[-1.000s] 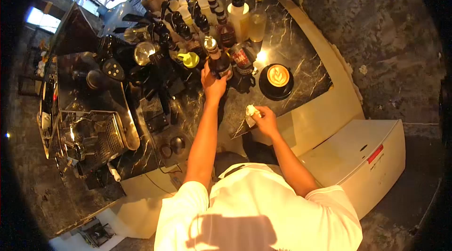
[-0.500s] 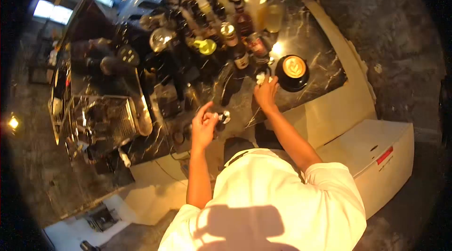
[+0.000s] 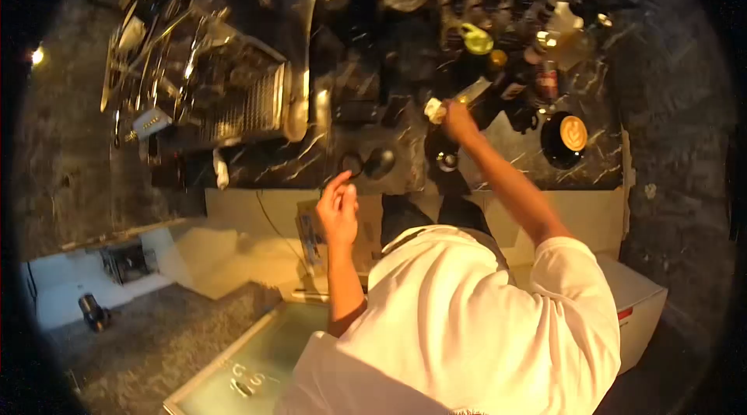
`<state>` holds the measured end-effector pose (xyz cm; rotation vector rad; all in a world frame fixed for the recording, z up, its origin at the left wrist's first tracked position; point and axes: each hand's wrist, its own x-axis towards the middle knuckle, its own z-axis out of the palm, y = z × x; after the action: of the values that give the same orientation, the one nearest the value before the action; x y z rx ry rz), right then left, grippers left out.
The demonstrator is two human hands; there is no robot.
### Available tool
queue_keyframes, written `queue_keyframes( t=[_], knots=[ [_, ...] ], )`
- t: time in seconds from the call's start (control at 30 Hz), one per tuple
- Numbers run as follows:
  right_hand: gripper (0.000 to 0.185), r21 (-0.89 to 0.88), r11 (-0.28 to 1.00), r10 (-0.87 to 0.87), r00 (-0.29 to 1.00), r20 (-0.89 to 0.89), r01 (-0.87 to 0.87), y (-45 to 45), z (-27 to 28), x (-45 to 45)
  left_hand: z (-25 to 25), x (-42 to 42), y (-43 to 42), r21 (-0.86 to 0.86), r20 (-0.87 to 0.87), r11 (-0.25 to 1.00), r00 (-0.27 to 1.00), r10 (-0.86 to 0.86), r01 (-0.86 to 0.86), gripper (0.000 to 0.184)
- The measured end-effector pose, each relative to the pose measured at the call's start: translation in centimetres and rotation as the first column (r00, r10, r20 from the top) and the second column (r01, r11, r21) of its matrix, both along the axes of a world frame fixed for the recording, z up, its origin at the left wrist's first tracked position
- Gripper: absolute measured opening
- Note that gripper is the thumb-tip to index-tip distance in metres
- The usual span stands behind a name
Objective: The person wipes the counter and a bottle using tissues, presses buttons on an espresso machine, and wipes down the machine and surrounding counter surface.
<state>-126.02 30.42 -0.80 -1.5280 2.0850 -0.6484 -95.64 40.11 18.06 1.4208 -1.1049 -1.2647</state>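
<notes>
Your white shirt [image 3: 498, 298] is lit warm and bright, shadowed low; counter [image 3: 603, 158] dim, bottles [image 3: 547, 80] smeared. You get fisheye bowing, black corners, light spot [image 3: 37, 56] far left.

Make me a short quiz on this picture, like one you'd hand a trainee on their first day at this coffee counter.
1. True or false: the right hand is holding a white, crumpled item.

2. Pick one. What does the pattern on top of the coffee look like?
a) a leaf
b) a spiral
c) a star

3. Fill the gap: as you look at the picture, the espresso machine is to the ____ of the coffee.

Key: 1 true; 2 a; 3 left.
</notes>
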Motion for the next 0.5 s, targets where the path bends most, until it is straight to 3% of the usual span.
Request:
queue_keyframes(
  t=[0.03, 0.1, 0.17, 0.2, 0.27, 0.33, 0.37, 0.43, 0.5],
  knots=[
    [0.020, 0.012, 0.997, 0.079, 0.994, -0.075, -0.078, -1.4, 0.3, -0.2, -0.7, 1.5, -1.0, 0.012, 0.003, 1.000, 1.000, 0.029, -0.029, 0.031],
    [0.020, 0.029, 0.978, 0.209, 0.949, -0.235, -0.208, -3.8, 1.4, -0.9, -3.1, 4.2, -4.0, 0.119, 0.347, 0.972, 0.909, -0.233, 0.204, 0.029],
    [0.024, 0.194, 0.971, 0.185, 0.953, -0.239, -0.140, -4.6, 1.9, -0.9, -4.5, 5.2, -7.6, 0.203, 0.458, 0.950, 0.834, -0.307, 0.238, 0.031],
    [0.024, 0.195, 0.972, 0.175, 0.954, -0.244, -0.129, -4.5, 2.3, -0.6, -6.0, 5.5, -9.6, 0.202, 0.453, 0.947, 0.833, -0.316, 0.249, 0.031],
    [0.028, 0.176, 0.983, 0.088, 0.973, -0.213, -0.051, -3.6, 3.2, -1.0, -9.2, 4.7, -13.1, -0.118, 0.627, 0.945, 0.761, -0.166, 0.304, 0.045],
    [0.033, 0.206, 0.978, 0.072, 0.978, -0.196, -0.030, -2.4, -0.4, -3.2, -10.0, 3.1, -15.7, -0.044, 0.697, 0.947, 0.689, -0.199, 0.318, 0.067],
    [0.033, 0.202, 0.979, 0.047, 0.978, -0.203, -0.005, -1.5, 0.5, -3.5, -10.5, 2.3, -16.8, -0.050, 0.693, 0.939, 0.689, -0.213, 0.341, 0.067],
    [0.028, 0.257, 0.948, -0.101, 0.942, -0.321, 0.189, 1.8, 1.9, -3.3, -11.3, 1.0, -18.1, 0.161, 0.747, 0.914, 0.559, -0.360, 0.373, 0.089],
    [0.031, 0.298, 0.941, -0.043, 0.932, -0.359, 0.158, 4.6, 1.3, -5.9, -10.9, 0.2, -18.4, 0.210, 0.759, 0.919, 0.537, -0.369, 0.335, 0.093]
  ],
)
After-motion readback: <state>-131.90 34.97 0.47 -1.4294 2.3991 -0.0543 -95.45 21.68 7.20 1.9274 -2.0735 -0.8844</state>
